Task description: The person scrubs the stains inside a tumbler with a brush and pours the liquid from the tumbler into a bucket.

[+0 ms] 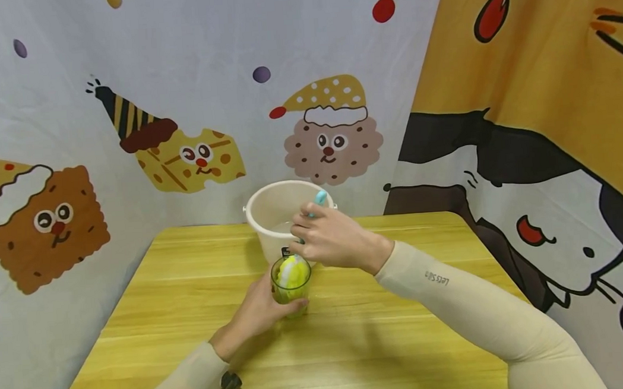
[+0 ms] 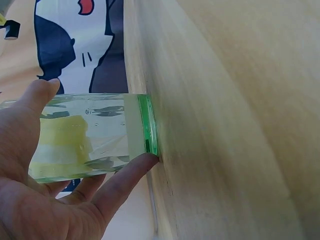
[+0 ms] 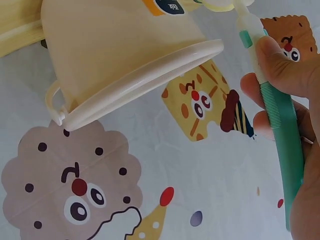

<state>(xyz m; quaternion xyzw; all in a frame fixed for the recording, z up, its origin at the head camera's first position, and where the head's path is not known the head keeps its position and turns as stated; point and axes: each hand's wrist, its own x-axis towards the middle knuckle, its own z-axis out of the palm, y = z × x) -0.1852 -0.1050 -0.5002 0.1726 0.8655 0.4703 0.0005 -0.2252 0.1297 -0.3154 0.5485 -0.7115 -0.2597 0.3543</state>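
Note:
My left hand [image 1: 258, 308] holds a clear, green-tinted glass [image 2: 110, 132] around its side, the thumb on one side and the fingers on the other. In the left wrist view the glass's thick green base is right at the tabletop. A yellow and white sponge head [image 1: 293, 272] is inside the glass. It belongs to a cup brush, whose teal and white handle [image 3: 278, 107] my right hand [image 1: 331, 236] grips above the rim, thumb along the handle. The handle's teal end sticks up past the fingers in the head view.
A cream bucket [image 1: 267, 245] with side lugs stands just behind the glass, near the back of the wood-grain table [image 1: 187, 267]. A cloth with cartoon prints [image 1: 201, 46] hangs behind and at both sides. Near the left wrist is a small black object [image 1: 231, 382].

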